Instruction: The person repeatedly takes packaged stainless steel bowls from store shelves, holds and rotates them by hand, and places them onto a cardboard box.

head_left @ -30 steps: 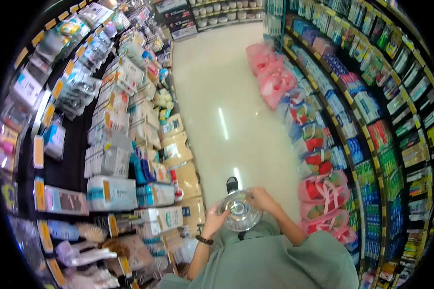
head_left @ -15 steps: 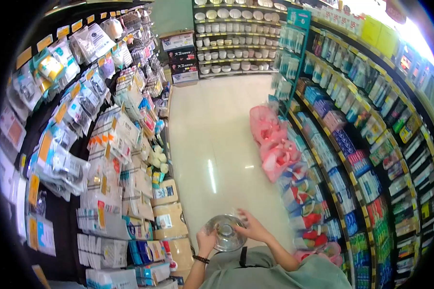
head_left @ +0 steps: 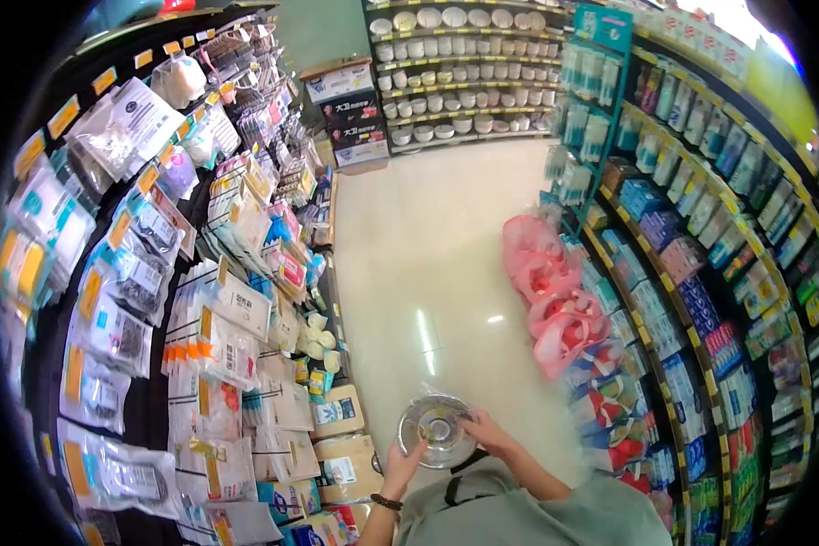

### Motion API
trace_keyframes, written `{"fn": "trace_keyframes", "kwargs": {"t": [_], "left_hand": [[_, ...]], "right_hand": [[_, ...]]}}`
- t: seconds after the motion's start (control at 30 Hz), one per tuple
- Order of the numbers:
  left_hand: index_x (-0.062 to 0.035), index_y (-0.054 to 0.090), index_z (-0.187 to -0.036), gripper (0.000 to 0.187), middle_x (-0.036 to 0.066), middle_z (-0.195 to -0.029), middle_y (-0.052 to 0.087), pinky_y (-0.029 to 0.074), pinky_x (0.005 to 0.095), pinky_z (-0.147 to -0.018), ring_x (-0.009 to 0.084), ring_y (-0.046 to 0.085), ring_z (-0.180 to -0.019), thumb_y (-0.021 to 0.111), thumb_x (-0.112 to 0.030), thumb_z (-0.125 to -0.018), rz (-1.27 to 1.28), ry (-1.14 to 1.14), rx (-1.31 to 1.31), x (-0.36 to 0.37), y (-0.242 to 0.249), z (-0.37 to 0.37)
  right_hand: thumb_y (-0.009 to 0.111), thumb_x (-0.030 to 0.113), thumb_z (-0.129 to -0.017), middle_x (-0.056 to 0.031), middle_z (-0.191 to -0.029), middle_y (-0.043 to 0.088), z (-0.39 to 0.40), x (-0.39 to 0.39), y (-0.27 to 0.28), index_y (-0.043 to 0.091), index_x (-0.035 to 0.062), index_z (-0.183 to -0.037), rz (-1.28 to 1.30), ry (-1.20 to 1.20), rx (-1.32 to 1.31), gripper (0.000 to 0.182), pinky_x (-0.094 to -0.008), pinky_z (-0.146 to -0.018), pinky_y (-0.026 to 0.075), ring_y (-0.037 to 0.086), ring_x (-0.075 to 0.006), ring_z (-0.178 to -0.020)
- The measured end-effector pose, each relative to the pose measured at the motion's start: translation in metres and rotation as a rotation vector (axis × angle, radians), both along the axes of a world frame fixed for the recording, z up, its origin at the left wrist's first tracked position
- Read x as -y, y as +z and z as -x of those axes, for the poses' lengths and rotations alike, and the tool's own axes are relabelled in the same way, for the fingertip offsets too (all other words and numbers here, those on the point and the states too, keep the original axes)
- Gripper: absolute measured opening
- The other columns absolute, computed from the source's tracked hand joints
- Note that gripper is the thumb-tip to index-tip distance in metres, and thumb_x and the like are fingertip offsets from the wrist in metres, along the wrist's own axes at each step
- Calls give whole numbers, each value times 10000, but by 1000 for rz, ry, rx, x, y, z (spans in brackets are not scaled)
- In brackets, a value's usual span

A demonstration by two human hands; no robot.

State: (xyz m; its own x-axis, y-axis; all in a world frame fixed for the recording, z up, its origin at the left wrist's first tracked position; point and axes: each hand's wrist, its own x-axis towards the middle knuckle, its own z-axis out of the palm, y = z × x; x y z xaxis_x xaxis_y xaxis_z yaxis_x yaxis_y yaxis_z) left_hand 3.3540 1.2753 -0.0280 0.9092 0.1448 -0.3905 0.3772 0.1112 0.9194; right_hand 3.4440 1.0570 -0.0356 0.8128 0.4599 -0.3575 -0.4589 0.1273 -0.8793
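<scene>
A shiny, round, dish-like piece (head_left: 439, 448) with a raised ring at its centre is held in front of my waist, its face turned up towards me. Clear plastic film shows along its far edge. My left hand (head_left: 404, 466) grips its near left rim, with the thumb over the face and a beaded bracelet at the wrist. On the right side, my right hand (head_left: 488, 434) closes around the rim, thumb on top and the other fingers mostly hidden beneath.
Packaged goods hang from a tall rack (head_left: 237, 314) on my left, with cutting boards (head_left: 339, 409) low beside the aisle. Pink plastic baskets (head_left: 555, 300) stand on the right, before shelves of boxes (head_left: 669, 337). Bowl shelves (head_left: 464, 77) and stacked cartons (head_left: 353, 114) close the far end.
My right hand has gone from spread fingers at the rim to a closed grip. The round dish-like piece now faces me more fully. My view has shifted slightly left.
</scene>
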Motion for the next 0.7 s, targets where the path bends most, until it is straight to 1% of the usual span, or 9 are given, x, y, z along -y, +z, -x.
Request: {"fn": "trace_keyframes", "kwargs": {"t": [0.1, 0.13, 0.23, 0.33, 0.43, 0.53, 0.63, 0.67, 0.7], "left_hand": [[10, 548, -1333, 474, 84, -1220, 658, 494, 304, -939, 154, 609, -1103, 735, -108, -914, 11, -2, 34, -34, 1, -58], [3, 490, -1409, 558, 91, -1287, 628, 475, 307, -991, 161, 578, -1181, 730, -116, -920, 1, -12, 64, -44, 6, -80], [9, 507, -1405, 555, 108, -1249, 665, 494, 318, -975, 168, 616, -1137, 729, -110, -911, -89, -152, 115, -70, 36, -151], [32, 607, -1290, 450, 119, -1119, 726, 533, 336, -891, 170, 672, -995, 739, -123, -889, -251, -83, 86, -93, 37, -218], [49, 691, -1126, 323, 137, -949, 754, 549, 347, -800, 163, 690, -864, 738, -144, -872, -297, -18, 70, -115, 28, -272], [50, 713, -1046, 274, 156, -876, 744, 540, 340, -764, 164, 688, -827, 719, -165, -876, -453, -50, -44, -132, 15, -319], [41, 713, -1050, 277, 180, -877, 742, 541, 348, -759, 197, 711, -832, 706, -175, -877, -475, -35, -61, -132, 7, -375], [33, 715, -1071, 298, 192, -917, 748, 545, 364, -767, 242, 733, -857, 709, -189, -873, -512, -57, -42, -133, 5, -393], [31, 717, -1071, 303, 198, -923, 747, 546, 369, -767, 253, 736, -861, 716, -193, -867, -516, -83, -32, -137, 4, -414]], "right_hand": [[569, 80, -960, -98, -1290, 632, -84, -14, -17, 539, -3, -1396, 35, 266, 16, 445, -341, -1053, 431, 552, -177, -1188], [556, 63, -953, -102, -1260, 643, -111, -22, -9, 528, 2, -1406, 64, 356, 30, 458, -339, -1046, 438, 558, -177, -1171], [569, 76, -950, -102, -1282, 642, -191, -55, 11, 509, 18, -1427, 144, 598, 303, 485, -343, -1048, 436, 553, -184, -1191], [610, 99, -935, -156, -1284, 651, -256, -90, 27, 511, 27, -1418, 117, 536, 456, 498, -376, -1028, 456, 598, -253, -1188], [661, 144, -910, -224, -1234, 663, -314, -114, 40, 518, 22, -1394, 386, 627, 576, 519, -422, -975, 490, 632, -364, -1146], [696, 192, -887, -259, -1106, 684, -358, -135, 54, 556, 24, -1347, 593, 577, 629, 509, -460, -895, 520, 650, -433, -1029], [717, 197, -858, -242, -978, 701, -395, -154, 31, 622, 40, -1218, 594, 467, 684, 405, -520, -824, 526, 661, -446, -933], [720, 194, -849, -244, -966, 701, -412, -159, 26, 634, 48, -1214, 627, 460, 710, 402, -514, -815, 530, 664, -443, -916], [723, 191, -841, -245, -954, 700, -431, -165, 16, 647, 56, -1209, 661, 454, 732, 400, -508, -806, 534, 666, -440, -899]]}}
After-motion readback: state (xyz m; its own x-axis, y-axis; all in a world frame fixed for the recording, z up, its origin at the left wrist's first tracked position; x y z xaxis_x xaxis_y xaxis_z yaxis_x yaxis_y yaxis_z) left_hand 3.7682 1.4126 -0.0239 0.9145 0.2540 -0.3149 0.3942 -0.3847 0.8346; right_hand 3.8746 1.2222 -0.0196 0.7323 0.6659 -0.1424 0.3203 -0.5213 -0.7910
